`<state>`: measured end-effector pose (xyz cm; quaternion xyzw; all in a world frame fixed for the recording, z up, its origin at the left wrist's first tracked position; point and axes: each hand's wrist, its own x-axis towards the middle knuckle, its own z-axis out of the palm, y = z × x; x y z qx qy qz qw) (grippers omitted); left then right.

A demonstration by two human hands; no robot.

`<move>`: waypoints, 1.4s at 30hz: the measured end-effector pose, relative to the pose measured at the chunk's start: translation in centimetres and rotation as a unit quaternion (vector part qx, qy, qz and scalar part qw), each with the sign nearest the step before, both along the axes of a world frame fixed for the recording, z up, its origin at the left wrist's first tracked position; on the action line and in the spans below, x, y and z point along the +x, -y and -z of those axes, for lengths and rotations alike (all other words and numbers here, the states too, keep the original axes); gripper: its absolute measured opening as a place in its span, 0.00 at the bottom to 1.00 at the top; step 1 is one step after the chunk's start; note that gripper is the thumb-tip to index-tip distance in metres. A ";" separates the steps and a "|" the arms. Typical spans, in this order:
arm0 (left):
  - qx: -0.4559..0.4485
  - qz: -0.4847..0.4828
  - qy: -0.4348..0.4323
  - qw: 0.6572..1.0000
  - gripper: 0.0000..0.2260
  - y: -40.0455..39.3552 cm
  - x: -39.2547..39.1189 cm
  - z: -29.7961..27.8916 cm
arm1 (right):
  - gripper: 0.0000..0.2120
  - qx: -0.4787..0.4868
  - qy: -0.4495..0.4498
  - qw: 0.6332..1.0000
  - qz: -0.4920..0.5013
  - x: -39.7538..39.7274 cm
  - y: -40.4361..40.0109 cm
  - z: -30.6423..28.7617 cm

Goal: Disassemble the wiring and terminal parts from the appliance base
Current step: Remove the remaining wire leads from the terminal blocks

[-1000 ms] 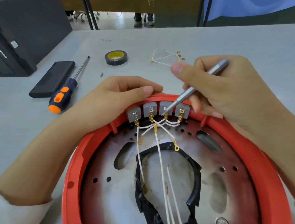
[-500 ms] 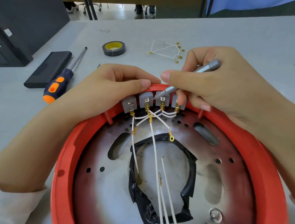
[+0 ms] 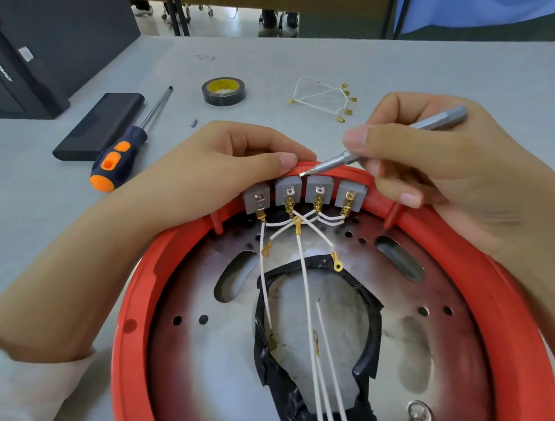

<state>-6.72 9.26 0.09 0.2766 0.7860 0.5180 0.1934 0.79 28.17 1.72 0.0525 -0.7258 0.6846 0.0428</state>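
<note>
A round red appliance base [image 3: 511, 318] with a metal plate inside lies in front of me. Several grey terminal blocks [image 3: 320, 189] sit along its far rim, with white wires [image 3: 308, 300] and gold connectors running down over black tape [image 3: 289, 402]. My left hand [image 3: 212, 174] grips the far rim beside the blocks, thumb on the red edge. My right hand [image 3: 441, 164] holds a thin silver screwdriver [image 3: 337, 163]; its tip rests at the top edge between the second and third blocks.
An orange and navy screwdriver [image 3: 119, 159], a black flat case [image 3: 100, 126], a roll of black tape [image 3: 223, 90] and a loose set of white wires [image 3: 323, 98] lie on the grey table beyond the base. A dark box [image 3: 43, 35] stands far left.
The silver screwdriver's tip has lifted from the face of the third terminal block to the top edge of the blocks, between the second and third. My left hand stays on the rim.
</note>
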 end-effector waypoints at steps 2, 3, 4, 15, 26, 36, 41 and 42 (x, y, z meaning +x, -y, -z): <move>0.001 -0.002 0.004 1.000 0.09 0.0 0.0 0.0 | 0.11 -0.013 0.001 1.000 0.000 0.0 -0.1 -0.1; 0.001 -0.001 0.003 1.000 0.09 0.0 0.0 0.0 | 0.11 -0.017 0.002 1.000 -0.001 0.0 -0.1 -0.1; -0.001 0.000 0.002 1.000 0.09 0.0 0.0 0.0 | 0.12 -0.018 0.003 1.000 -0.001 0.0 0.0 -0.1; -0.006 0.004 -0.009 1.000 0.09 0.0 -0.1 -0.1 | 0.14 0.030 -0.020 0.998 0.050 -0.2 0.5 0.3; -0.001 0.015 -0.027 1.000 0.09 0.1 -0.2 0.1 | 0.18 0.184 -0.081 0.978 0.055 -0.5 1.5 0.3; 0.002 0.012 -0.024 1.000 0.09 0.0 -0.3 0.1 | 0.17 0.174 -0.069 0.981 0.046 -0.6 1.3 0.6; 0.003 0.012 -0.018 1.000 0.09 0.0 -0.2 0.0 | 0.16 0.182 -0.058 0.981 0.040 -0.8 1.3 0.7; 0.004 0.012 -0.017 1.000 0.09 -0.1 -0.2 0.0 | 0.16 0.182 -0.056 0.981 0.040 -0.8 1.2 0.7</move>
